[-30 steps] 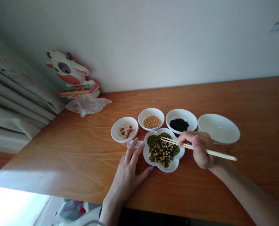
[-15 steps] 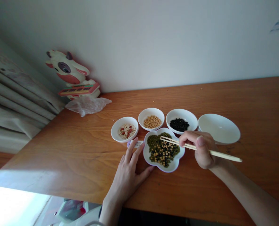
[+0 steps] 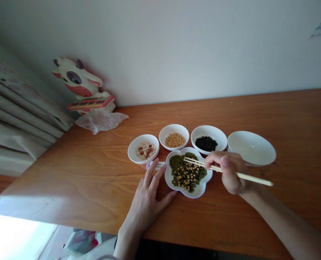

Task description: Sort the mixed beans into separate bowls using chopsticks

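Observation:
A flower-shaped white dish (image 3: 200,190) holds mixed green, yellow and dark beans. My right hand (image 3: 230,172) grips a pair of wooden chopsticks (image 3: 247,176) whose tips hover over the dish's far side. My left hand (image 3: 147,200) lies flat on the table with fingers apart, thumb and fingertips against the dish's left rim. Behind the dish stand three small white bowls: one with sliced nuts and red bits (image 3: 143,149), one with yellow beans (image 3: 174,137), one with black beans (image 3: 209,139).
A wide white bowl (image 3: 251,148) with nothing in it sits at the right. A small labelled tag (image 3: 157,165) lies by my left fingertips. A cow-shaped toy (image 3: 80,86) and a crumpled plastic bag (image 3: 100,120) stand at the wooden table's (image 3: 285,119) back left, near a curtain.
My right hand and the chopsticks drifted slightly right and then back; the tips stay over the mixed beans. My left hand has not moved.

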### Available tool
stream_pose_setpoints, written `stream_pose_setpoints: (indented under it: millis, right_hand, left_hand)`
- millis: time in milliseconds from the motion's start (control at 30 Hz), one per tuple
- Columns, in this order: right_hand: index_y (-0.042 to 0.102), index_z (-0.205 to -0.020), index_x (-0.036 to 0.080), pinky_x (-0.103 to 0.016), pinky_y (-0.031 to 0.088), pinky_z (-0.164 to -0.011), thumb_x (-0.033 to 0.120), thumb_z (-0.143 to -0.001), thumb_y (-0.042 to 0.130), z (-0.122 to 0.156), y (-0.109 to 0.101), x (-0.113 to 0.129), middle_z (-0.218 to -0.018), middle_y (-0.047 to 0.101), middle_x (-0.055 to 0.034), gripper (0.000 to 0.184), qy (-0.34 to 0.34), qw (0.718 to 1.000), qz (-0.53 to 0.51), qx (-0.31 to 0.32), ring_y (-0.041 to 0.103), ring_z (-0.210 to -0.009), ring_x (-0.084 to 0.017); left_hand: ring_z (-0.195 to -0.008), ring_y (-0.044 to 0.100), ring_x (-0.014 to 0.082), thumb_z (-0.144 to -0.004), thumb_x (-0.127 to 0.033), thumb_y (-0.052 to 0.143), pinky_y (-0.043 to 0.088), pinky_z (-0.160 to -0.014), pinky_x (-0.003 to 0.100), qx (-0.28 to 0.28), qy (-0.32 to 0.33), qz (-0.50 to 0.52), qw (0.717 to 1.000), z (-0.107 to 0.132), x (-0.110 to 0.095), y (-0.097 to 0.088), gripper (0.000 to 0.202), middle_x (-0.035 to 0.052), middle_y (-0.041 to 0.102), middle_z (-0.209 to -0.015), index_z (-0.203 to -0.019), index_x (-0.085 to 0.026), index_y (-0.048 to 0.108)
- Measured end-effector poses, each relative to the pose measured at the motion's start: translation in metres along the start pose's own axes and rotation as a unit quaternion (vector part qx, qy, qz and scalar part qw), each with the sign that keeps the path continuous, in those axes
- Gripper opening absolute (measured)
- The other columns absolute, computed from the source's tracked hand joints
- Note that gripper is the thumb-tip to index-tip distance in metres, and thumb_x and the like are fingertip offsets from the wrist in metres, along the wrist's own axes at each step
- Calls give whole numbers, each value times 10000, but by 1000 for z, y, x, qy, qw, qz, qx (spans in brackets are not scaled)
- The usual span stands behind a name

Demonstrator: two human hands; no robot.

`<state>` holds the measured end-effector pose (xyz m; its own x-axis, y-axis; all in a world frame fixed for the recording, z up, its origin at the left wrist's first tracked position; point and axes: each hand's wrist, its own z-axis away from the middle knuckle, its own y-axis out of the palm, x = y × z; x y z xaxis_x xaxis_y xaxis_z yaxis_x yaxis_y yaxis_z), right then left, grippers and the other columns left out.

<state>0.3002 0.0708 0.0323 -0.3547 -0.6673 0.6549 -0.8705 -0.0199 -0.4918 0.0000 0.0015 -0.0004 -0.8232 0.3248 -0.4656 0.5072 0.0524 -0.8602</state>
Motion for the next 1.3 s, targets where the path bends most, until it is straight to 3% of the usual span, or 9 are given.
stream_pose_setpoints:
  millis: [233, 467, 900, 1300]
  right_hand:
    - [673, -798, 229, -340, 370, -591, 544, -1137, 210, 1, 0, 0, -702, 670, -27, 654, -5, 1000, -13, -22, 546, -582, -163]
    - [652, -804, 234, -337, 366, -598, 644, -1112, 137, 1, -1, -1, -698, 663, -21, 726, 17, 1000, -6, -4, 559, -602, -161]
    - [675, -801, 230, -342, 380, -614, 549, -1133, 226, 4, 1, -5, -708, 666, -25, 643, 29, 999, -11, -14, 555, -609, -165]
    - [648, -787, 229, -345, 354, -593, 631, -1115, 163, 1, -1, 1, -680, 645, -28, 710, 23, 1000, -5, -6, 532, -587, -162]
  left_hand:
    - [-1623, 349, 393, -1000, -502, 716, 592, -1141, 551, 0, -1, -5, 1000, -1, 0, -1, 784, 114, 258, -1789, -1673, -356, 341]
    - [-1613, 367, 393, -995, -503, 723, 592, -1139, 558, 2, -3, -3, 1000, -1, 0, -1, 790, 108, 240, -1796, -1672, -363, 339]
    - [-1600, 396, 396, -979, -483, 747, 603, -1128, 553, -12, 4, -2, 1000, -1, -1, -1, 797, 112, 285, -1781, -1667, -364, 362]
    - [-1605, 389, 380, -997, -501, 722, 580, -1155, 551, -3, -2, 0, 1000, -1, -2, -1, 782, 116, 260, -1788, -1668, -361, 346]
